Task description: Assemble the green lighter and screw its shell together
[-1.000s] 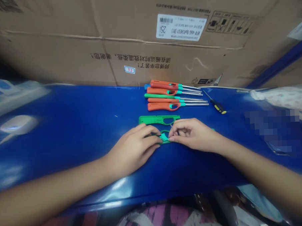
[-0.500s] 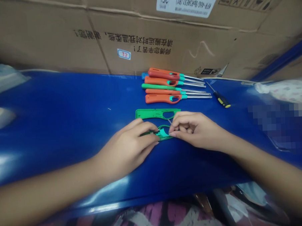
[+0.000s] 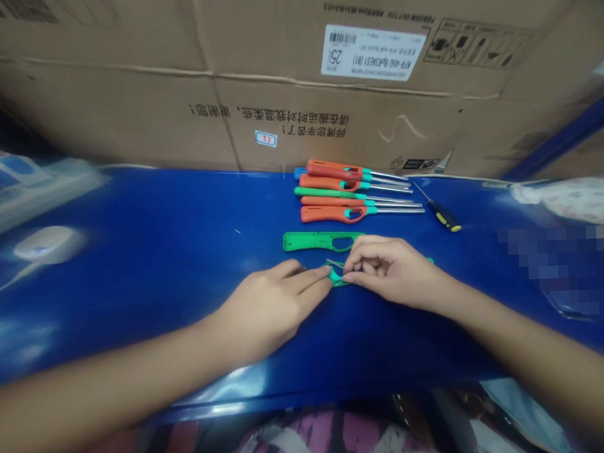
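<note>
Right hand [image 3: 390,271]: fingers curled and closed, pinching a small teal plastic part [image 3: 337,277].
Left hand [image 3: 269,309]: fingers extended and spread slightly, tips touching the teal plastic part from the left, not curled around it.
Teal plastic part: lying between both hands, midway between the counter's front and back edges, with a thin metal rod [image 3: 334,263] at its top.
Just behind: a green lighter shell [image 3: 319,241], lying flat on the blue counter [image 3: 141,220].
Near the back edge: five utility lighters [image 3: 338,193], side by side, mostly orange; a screwdriver [image 3: 444,217] to their right.
Beyond the counter: a cardboard box [image 3: 276,101].
</note>
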Demonstrator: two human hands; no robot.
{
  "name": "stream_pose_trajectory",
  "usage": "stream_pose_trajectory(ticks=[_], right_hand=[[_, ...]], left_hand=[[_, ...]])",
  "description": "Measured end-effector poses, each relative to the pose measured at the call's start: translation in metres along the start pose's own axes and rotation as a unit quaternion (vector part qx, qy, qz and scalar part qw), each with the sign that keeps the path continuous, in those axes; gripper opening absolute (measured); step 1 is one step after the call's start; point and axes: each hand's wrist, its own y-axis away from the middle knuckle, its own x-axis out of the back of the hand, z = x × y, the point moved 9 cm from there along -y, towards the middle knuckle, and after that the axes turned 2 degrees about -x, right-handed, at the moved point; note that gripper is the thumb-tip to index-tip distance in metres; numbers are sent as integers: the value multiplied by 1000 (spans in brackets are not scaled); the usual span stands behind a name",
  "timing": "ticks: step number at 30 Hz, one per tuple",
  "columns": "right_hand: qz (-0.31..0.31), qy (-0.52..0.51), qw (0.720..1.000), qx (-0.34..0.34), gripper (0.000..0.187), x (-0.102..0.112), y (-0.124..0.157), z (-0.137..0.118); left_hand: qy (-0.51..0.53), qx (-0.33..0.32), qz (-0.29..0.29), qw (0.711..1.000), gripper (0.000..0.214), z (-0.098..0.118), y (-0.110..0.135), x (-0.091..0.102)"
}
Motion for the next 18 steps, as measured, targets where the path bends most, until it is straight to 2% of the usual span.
stream_pose_trajectory(ticks=[4, 8, 10, 13, 14, 15, 17, 18], right_hand=[[-8, -24, 1000, -19, 16, 1, 0, 0], [-58, -48, 995, -60, 26, 3, 0, 4], [-37, -20, 997, -68, 30, 21, -3, 11], [55, 135, 987, -71, 34, 78, -11, 26], [75, 221, 969, -84, 36, 100, -13, 34], [83, 317, 939, -106, 40, 123, -15, 45], [80, 491, 839, -220, 45, 173, -12, 78], [85, 510, 813, -268, 42, 197, -9, 94]], left_hand=[[10, -6, -6, 1000, 36, 0, 0, -1], [16, -5, -5, 1000, 34, 0, 1, 1], [16, -11, -3, 1000, 34, 0, 1, 1], [17, -19, 13, 1000, 34, -1, 3, 2], [20, -21, 16, 999, 34, -1, 3, 2], [20, -19, 17, 999, 33, -3, 4, 1], [17, -11, 24, 1000, 32, -5, 4, 0], [17, -7, 29, 999, 30, -7, 4, 0]])
